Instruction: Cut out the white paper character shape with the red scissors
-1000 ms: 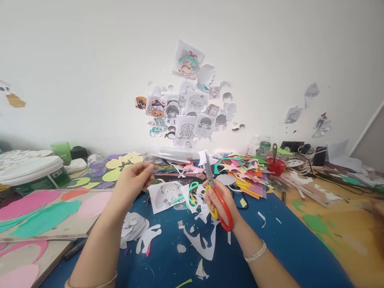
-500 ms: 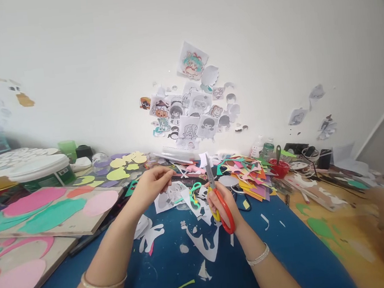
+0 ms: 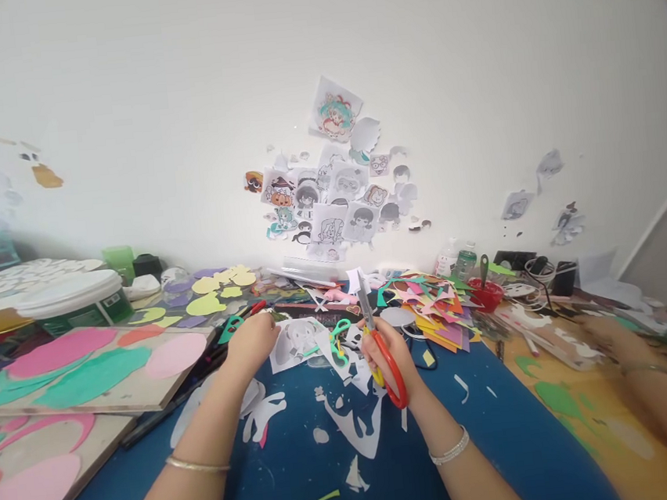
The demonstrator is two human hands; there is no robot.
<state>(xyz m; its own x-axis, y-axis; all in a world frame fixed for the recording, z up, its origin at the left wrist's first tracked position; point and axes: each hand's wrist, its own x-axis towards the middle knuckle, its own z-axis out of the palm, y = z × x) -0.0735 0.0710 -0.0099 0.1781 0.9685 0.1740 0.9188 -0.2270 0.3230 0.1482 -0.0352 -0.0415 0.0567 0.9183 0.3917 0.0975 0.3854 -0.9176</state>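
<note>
My right hand point(image 3: 391, 348) grips red and yellow scissors point(image 3: 390, 366), their blades pointing up and away from me. Fingers curled, my left hand point(image 3: 253, 338) is over the left edge of a printed drawing sheet point(image 3: 296, 343); whatever it may hold is hidden. Green-handled scissors point(image 3: 340, 339) lie between the hands on white paper. Nearer to me on the blue mat point(image 3: 296, 474) are a cut white paper sheet point(image 3: 359, 428), a white paper cut-out point(image 3: 265, 415) and small scraps.
Boards with pink and green shapes point(image 3: 100, 367) and a lidded tub point(image 3: 72, 299) stand left. Colored paper scraps point(image 3: 439, 307) are piled right of centre. Another person's arm point(image 3: 660, 399) reaches in at the right. Drawings point(image 3: 331, 223) hang on the wall.
My left hand has moved left and toward me, uncovering more of the printed sheet. My right hand with the scissors has barely moved. The other person's arm has shifted left and farther in.
</note>
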